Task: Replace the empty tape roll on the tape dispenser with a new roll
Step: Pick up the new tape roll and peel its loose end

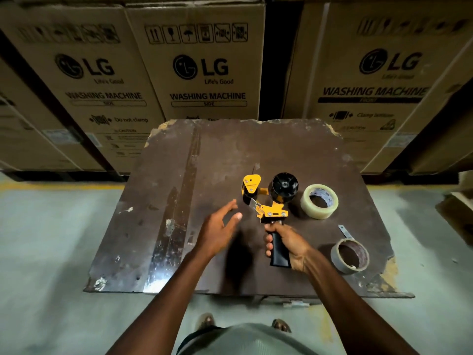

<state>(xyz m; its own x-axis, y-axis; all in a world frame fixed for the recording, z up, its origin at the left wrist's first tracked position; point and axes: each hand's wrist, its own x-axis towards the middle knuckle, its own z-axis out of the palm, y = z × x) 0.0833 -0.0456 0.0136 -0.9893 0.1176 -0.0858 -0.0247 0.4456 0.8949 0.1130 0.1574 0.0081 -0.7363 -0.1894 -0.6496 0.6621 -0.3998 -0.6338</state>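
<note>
Nearest the camera, a person's right hand (289, 245) grips the black handle of a yellow tape dispenser (268, 201), which rests on a worn brown table (179, 201), while the left hand (217, 226) hovers spread wide and empty just beside the dispenser's front end. Its black hub (283, 187) stands bare, which suggests the changeover has reached its midpoint: old roll off, new one not yet fitted. An almost spent roll (350, 256), little more than a cardboard core with a loose tail of tape, lies near the table's right edge, to the right of the gripping hand. Farther back, the new roll (319, 201) of clear tape lies flat just beside the hub, on its right. By the look of it, the next move calls for the free hand to cross over the dispenser, or for the grip to change, so that the fresh roll can be lifted and pressed onto the hub; the dispenser's own frame sits between that hand and the roll. Beyond the table, stacked washing machine cartons (204, 73) wall off the background
</note>
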